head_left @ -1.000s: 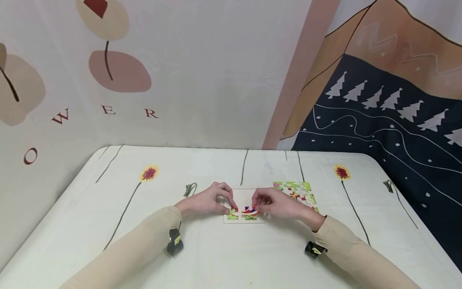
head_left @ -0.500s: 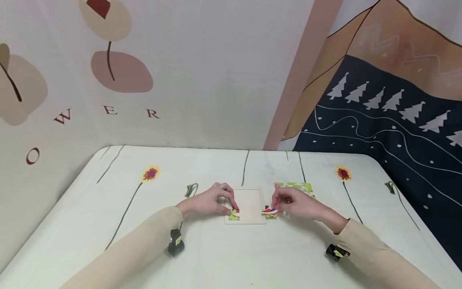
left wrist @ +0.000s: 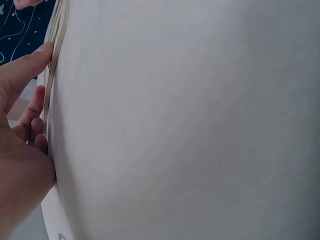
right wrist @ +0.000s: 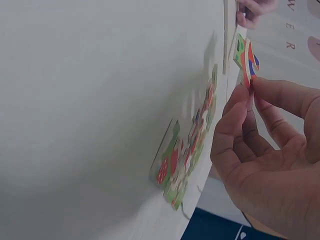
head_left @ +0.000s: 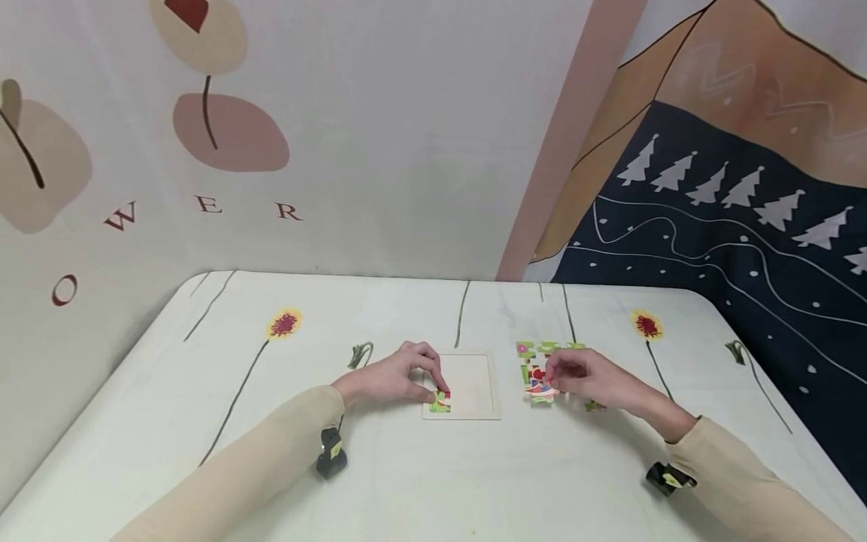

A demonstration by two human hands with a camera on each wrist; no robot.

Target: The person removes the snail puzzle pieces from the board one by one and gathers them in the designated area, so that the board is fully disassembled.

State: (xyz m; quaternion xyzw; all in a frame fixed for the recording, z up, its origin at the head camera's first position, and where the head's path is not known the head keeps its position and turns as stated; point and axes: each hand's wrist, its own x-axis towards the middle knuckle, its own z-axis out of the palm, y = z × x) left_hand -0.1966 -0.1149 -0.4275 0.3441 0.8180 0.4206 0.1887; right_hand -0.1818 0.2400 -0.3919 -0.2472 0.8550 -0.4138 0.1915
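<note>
My left hand point(head_left: 391, 374) rests at the lower left of a thin, pale puzzle tray point(head_left: 473, 385), its thumb and index finger on a green and red puzzle piece point(head_left: 440, 404) in that corner. In the left wrist view the thumb point(left wrist: 31, 67) lies along the tray's edge; the piece is hidden there. To the right of the tray my right hand point(head_left: 603, 380) pinches a striped red, blue and green puzzle piece point(right wrist: 246, 57) between thumb and fingertips. The right wrist view shows this piece raised off the table, above loose pieces point(right wrist: 172, 165).
Loose jigsaw pieces point(head_left: 524, 349) lie grouped right of the tray, partly covered by my right hand. A white cloth with printed flowers point(head_left: 284, 324) covers the table. Behind it hangs a printed curtain point(head_left: 379, 150).
My right hand has carried the striped piece rightward from over the tray to above the loose pieces. My left hand has stayed at the tray's lower left corner.
</note>
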